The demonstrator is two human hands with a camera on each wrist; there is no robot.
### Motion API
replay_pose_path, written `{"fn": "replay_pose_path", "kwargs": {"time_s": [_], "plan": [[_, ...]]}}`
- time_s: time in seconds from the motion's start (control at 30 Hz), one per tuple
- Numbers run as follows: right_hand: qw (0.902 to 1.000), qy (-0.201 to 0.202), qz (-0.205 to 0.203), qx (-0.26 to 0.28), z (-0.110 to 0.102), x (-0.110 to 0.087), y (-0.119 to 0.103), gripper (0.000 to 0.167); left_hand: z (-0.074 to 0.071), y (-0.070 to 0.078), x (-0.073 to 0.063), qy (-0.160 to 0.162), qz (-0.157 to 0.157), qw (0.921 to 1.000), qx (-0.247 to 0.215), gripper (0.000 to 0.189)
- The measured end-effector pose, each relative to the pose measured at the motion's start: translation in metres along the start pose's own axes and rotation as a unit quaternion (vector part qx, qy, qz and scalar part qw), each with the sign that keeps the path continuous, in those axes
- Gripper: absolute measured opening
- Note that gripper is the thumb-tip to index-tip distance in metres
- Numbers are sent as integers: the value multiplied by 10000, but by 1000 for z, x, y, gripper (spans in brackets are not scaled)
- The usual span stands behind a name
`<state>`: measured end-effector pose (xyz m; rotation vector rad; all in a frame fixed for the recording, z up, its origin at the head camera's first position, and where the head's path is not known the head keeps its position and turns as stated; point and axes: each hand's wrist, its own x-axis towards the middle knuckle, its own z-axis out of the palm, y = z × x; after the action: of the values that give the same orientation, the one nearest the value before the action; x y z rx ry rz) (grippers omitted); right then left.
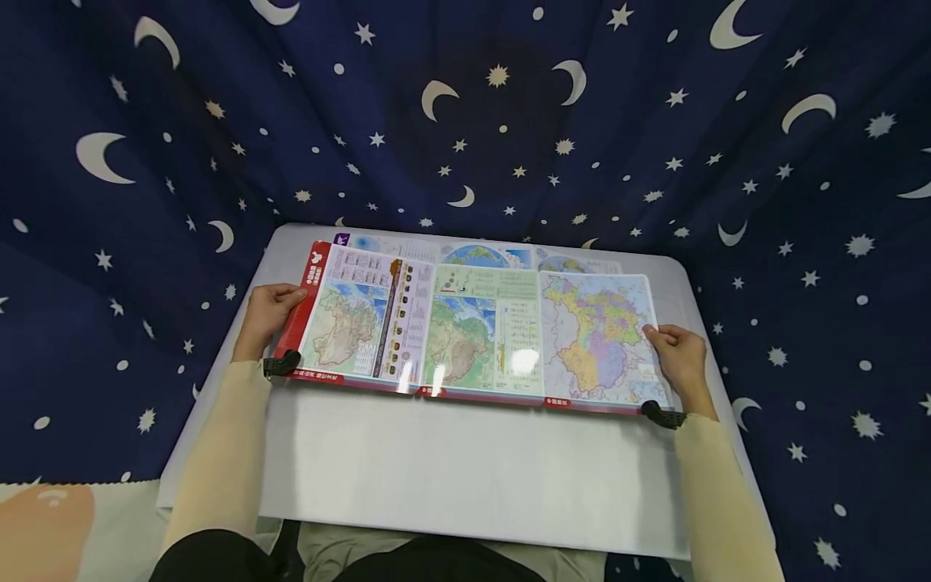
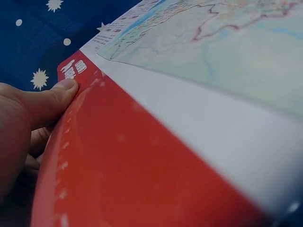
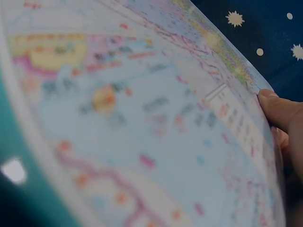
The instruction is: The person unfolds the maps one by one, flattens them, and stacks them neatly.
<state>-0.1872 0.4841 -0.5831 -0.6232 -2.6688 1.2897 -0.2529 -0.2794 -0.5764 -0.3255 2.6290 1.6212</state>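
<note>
A wide glossy folding map [image 1: 465, 331] of three panels is spread out between my hands, with a red strip [image 2: 128, 156] down its left edge. My left hand [image 1: 267, 317] pinches that red edge, its thumb on top and fingers behind, as the left wrist view shows. At the opposite end, my right hand [image 1: 680, 356] pinches the right edge beside a colourful panel. In the right wrist view the thumb of the right hand [image 3: 286, 118] lies on the map's face. Behind the top edge, a second map sheet [image 1: 483, 256] with round globe drawings is partly covered.
A white-covered table [image 1: 465, 469] lies under the sheets, its front edge near my lap. Dark blue curtain fabric [image 1: 502, 129] with moons and stars surrounds it at the back and sides. Black wrist straps with cameras [image 1: 662, 415] stick out near the map's lower corners.
</note>
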Motion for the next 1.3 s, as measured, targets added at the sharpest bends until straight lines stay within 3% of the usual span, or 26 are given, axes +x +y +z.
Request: {"fn": "replay_pose_path", "kwargs": {"time_s": [0.1, 0.47, 0.8, 1.3], "plan": [[9999, -65, 90, 7, 3, 2, 2, 65, 0, 0, 0, -19, 13, 10000, -25, 48], [9998, -82, -179, 8, 7, 16, -1, 66, -3, 4, 5, 109, 316, 9991, -264, 42], [9996, -257, -55, -95, 4, 20, -2, 71, 0, 8, 0, 86, 103, 9996, -257, 43], [9994, -348, 60, 19, 6, 36, -15, 72, 2, 11, 13, 115, 185, 9984, -523, 43]]}}
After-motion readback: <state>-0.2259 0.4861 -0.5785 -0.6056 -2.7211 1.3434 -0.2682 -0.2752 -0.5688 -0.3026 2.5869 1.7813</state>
